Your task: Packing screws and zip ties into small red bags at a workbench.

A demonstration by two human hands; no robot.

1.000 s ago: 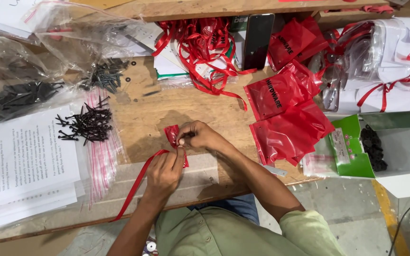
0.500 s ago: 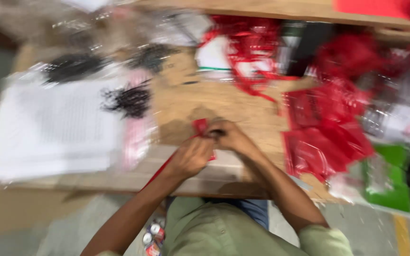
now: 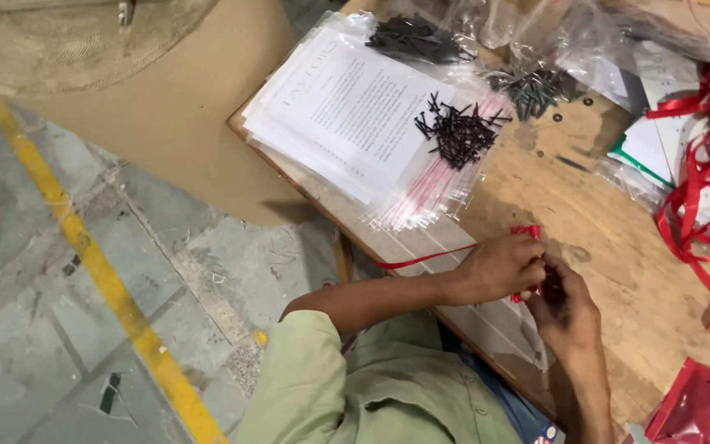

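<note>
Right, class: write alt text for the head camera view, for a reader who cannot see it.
Seen from above, a person's left hand and right hand meet over a wooden table, both pinching a thin red ribbon that trails off the table's edge. Nearby lie a pile of black screws, printed sheets and tangled red ribbon.
</note>
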